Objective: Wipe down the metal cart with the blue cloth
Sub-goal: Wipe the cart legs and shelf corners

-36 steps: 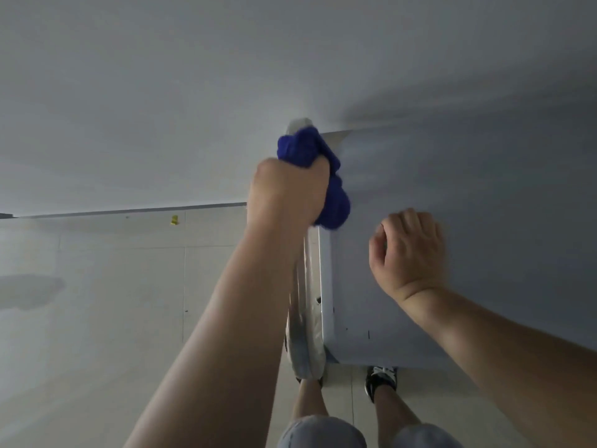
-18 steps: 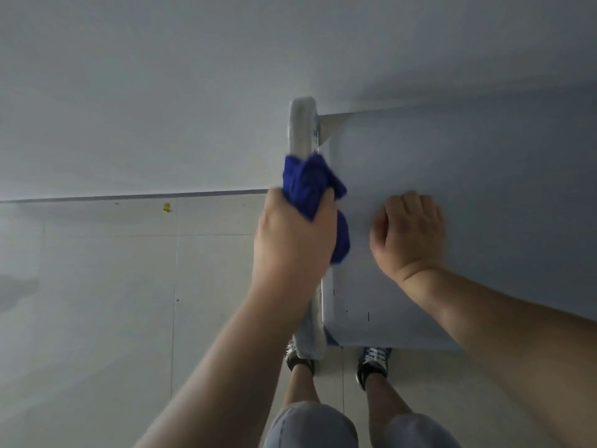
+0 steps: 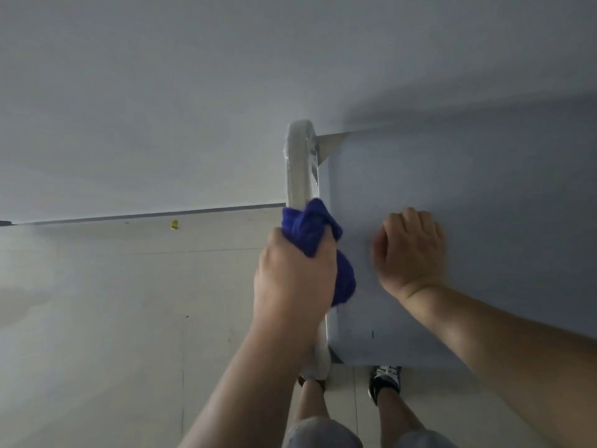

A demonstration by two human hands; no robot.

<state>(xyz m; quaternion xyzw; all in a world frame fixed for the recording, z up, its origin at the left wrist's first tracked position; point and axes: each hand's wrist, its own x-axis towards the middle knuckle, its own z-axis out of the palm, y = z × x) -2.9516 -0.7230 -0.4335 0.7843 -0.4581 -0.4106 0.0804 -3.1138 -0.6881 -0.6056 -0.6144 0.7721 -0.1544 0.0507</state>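
— Wiping the handle rail (image 3: 298,163) of the metal cart (image 3: 468,195), by the look of it: gripping the blue cloth (image 3: 310,231) with the left hand (image 3: 294,279), wrapped round the tube at mid-frame. Any advice?

— Squeeze right round the tube, not just the near face. Slide in long passes toward the top of the frame, up to the bend, then back down to the lower end near bottom centre. Refold to a fresh face once soiled.

— And the right hand (image 3: 410,250)?

— Resting just right of the cloth on the cart's flat surface, fingers curled under, holding nothing. Worth pressing down there to steady the cart; no wheels in sight, so cannot tell about rolling.

— Edges to mind?

— Watch the bracket (image 3: 326,147) at the rail's upper end, tucked between tube and surface: probably a knuckle-catcher, judging by the narrow gap. Tuck in the loose lump of cloth hanging beside the surface edge to avoid snagging.

— Room to move?

— Plenty at the left of the frame: open floor (image 3: 113,302), with only a small yellow scrap (image 3: 174,224) at the foot of the wall (image 3: 161,92). Tight at the top, with the rail's bend seemingly close to the wall. Note the shoes (image 3: 386,378) just below the cart's near edge at bottom centre; step back before reaching lower.
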